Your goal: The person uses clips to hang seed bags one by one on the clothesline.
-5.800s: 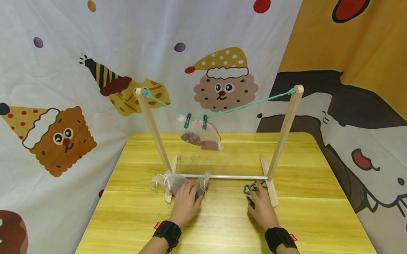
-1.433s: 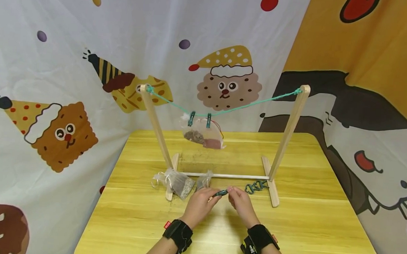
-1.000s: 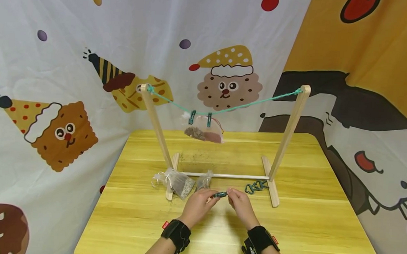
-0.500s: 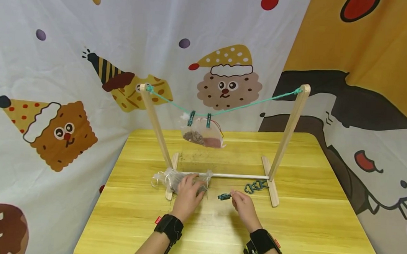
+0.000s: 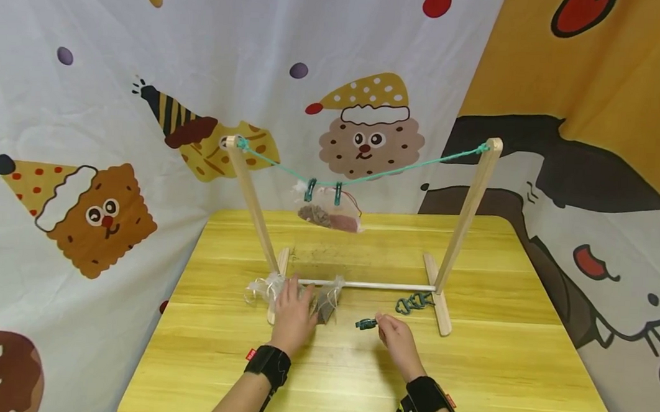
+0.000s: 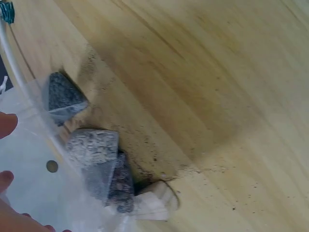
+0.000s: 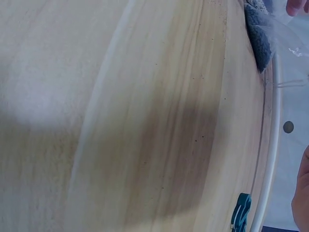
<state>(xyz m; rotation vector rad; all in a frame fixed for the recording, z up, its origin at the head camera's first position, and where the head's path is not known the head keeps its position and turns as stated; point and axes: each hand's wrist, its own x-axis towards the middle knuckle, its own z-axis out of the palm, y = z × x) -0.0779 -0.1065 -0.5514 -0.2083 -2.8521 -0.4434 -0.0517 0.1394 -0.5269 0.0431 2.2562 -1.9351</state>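
Observation:
My right hand [image 5: 400, 341] pinches a teal clothespin [image 5: 365, 324] between thumb and fingertips, low above the front middle of the table. My left hand [image 5: 292, 316] lies over a sheer drawstring bag [image 5: 270, 284] by the stand's left foot, its fingers extended and covering part of the bag. Beside its fingertips a second sheer bag [image 5: 328, 302] with dark grey filling rests on the table. The left wrist view shows dark and pale grains [image 6: 94, 147] inside the bags, with several fingers [image 6: 6, 126] at the edge.
A wooden stand [image 5: 466, 216] carries a sagging green cord [image 5: 422, 166]. Two teal clothespins [image 5: 338, 194] hold a sheer bag [image 5: 329, 215] on it. More teal clothespins [image 5: 411, 303] lie by the right foot. A white rod [image 5: 387, 286] joins the feet.
My right hand has gone from the loose clothespins to the front middle, bringing one along. My left hand has left that clothespin and moved left onto the bags. The hanging bag sways.

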